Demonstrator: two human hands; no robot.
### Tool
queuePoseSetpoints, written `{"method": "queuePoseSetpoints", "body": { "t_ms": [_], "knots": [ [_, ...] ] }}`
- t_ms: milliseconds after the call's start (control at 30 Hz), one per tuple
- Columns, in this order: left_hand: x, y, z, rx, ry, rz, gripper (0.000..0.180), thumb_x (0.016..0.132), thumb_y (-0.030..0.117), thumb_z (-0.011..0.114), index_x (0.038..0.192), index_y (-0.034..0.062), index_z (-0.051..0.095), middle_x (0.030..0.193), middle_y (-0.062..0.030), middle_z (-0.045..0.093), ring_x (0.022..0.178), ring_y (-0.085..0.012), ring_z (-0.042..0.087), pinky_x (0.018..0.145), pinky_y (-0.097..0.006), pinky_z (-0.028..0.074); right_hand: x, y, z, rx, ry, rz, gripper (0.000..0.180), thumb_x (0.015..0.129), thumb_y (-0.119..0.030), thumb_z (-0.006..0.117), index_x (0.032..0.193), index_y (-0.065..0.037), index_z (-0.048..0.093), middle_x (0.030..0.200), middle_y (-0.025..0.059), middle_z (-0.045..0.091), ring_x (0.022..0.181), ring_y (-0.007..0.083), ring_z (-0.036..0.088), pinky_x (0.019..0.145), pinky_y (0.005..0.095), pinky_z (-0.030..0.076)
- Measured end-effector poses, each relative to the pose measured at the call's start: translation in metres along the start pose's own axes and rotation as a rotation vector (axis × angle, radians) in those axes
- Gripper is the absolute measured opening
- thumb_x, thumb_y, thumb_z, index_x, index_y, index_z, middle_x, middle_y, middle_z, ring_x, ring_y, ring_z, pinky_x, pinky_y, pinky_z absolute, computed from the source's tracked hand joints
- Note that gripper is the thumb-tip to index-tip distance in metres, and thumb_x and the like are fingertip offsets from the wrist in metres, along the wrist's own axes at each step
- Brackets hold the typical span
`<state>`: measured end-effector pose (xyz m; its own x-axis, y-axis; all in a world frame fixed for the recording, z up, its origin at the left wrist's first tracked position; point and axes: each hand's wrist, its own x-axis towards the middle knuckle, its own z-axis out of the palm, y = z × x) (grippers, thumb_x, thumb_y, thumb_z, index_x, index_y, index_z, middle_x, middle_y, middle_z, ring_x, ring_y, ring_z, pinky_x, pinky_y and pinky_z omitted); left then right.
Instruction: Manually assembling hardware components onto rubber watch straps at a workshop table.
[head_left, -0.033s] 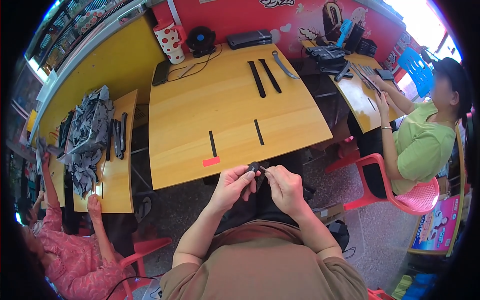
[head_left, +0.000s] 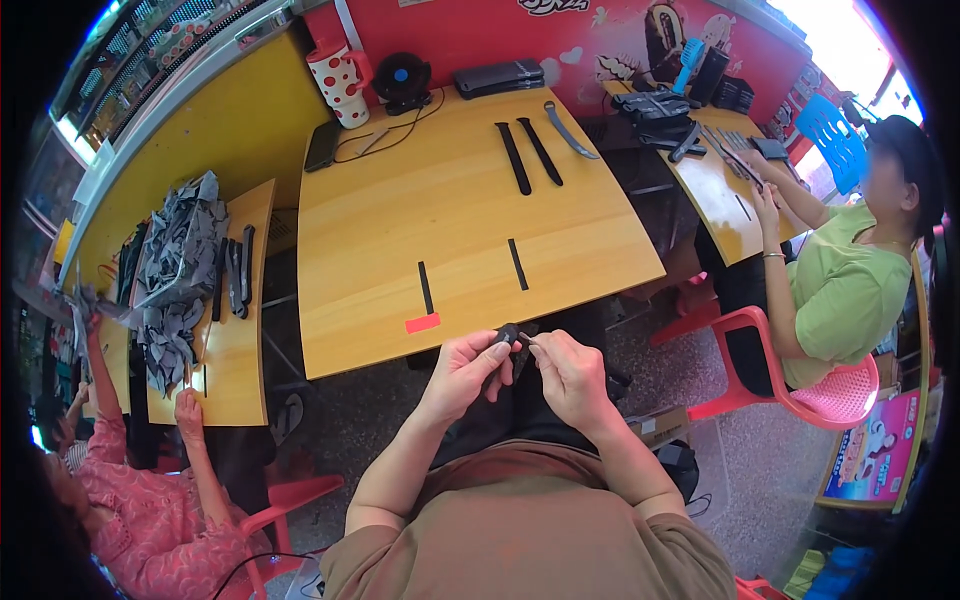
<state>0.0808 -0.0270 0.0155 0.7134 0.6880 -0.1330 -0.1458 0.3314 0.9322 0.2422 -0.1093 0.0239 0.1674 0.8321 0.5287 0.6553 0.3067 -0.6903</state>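
Just beyond the near edge of the table, my left hand (head_left: 467, 372) is closed around a small black piece (head_left: 507, 334), perhaps the end of a black strip. Thumb and fingers of my right hand (head_left: 567, 375) pinch a thin, dark object (head_left: 525, 340) against the right side of that piece. Its kind is too small to make out. Two black strips (head_left: 513, 158) and a curved grey strip (head_left: 570, 130) lie at the back right of the wooden table (head_left: 400, 210). Nearer me are two short black marks (head_left: 517, 265) and a pink-red rectangle (head_left: 422, 323).
A spotted tumbler (head_left: 339, 85), a small black fan (head_left: 402, 80), a phone (head_left: 322, 146) and dark stacked pieces (head_left: 499, 77) line the table's back. Co-workers sit at both sides. Grey scraps (head_left: 182, 240) fill the left table; a pink chair (head_left: 760, 370) stands right.
The co-worker on the left has shifted a raised hand and the grey scrap in it slightly. My own hands show no visible movement.
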Motion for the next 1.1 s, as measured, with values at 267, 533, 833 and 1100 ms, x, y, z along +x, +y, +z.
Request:
{"method": "queuePoseSetpoints", "body": {
  "t_ms": [267, 533, 833, 1100],
  "knots": [
    [0.000, -0.001, 0.001, 0.029, 0.001, 0.005, 0.023, 0.100, 0.014, 0.051, 0.106, -0.0026, 0.065, 0.071, -0.0071, 0.062, 0.052, -0.0087, 0.052, 0.048, -0.019, 0.042, 0.001, -0.003, -0.001, -0.027, -0.003, -0.011, 0.008, 0.082, 0.003, 0.064, 0.087, -0.002, 0.060, 0.069, 0.0125, 0.053, 0.059, 0.0302, 0.059, 0.049, 0.0374, 0.045],
    [-0.006, 0.009, -0.003, 0.411, 0.023, -0.024, 0.015, 0.096, 0.011, 0.059, 0.101, 0.0002, 0.068, 0.068, -0.0008, 0.062, 0.053, -0.0055, 0.051, 0.048, -0.020, 0.040, 0.003, 0.007, -0.011, -0.140, -0.207, -0.135, 0.011, 0.076, 0.003, 0.064, 0.084, -0.003, 0.057, 0.071, 0.0114, 0.054, 0.060, 0.0299, 0.060, 0.051, 0.0386, 0.047],
    [-0.004, -0.001, 0.001, 0.735, 0.120, 0.383, 0.009, 0.090, 0.007, 0.064, 0.095, -0.0008, 0.067, 0.066, -0.0077, 0.063, 0.057, -0.0149, 0.061, 0.053, -0.027, 0.047, -0.003, -0.010, 0.002, -0.385, -0.140, -0.103, 0.012, 0.076, 0.002, 0.062, 0.078, -0.004, 0.053, 0.070, 0.0119, 0.054, 0.059, 0.0296, 0.060, 0.050, 0.0377, 0.047],
    [-0.006, -0.008, 0.005, 1.161, 0.248, 0.623, 0.017, 0.083, 0.003, 0.067, 0.099, -0.0007, 0.065, 0.074, -0.0152, 0.064, 0.061, -0.0280, 0.063, 0.055, -0.033, 0.049, 0.006, 0.013, 0.003, 0.017, -0.126, -0.008, 0.024, 0.084, -0.009, 0.071, 0.069, -0.004, 0.052, 0.063, 0.0107, 0.053, 0.050, 0.0301, 0.055, 0.044, 0.0371, 0.039]
  ]
}}
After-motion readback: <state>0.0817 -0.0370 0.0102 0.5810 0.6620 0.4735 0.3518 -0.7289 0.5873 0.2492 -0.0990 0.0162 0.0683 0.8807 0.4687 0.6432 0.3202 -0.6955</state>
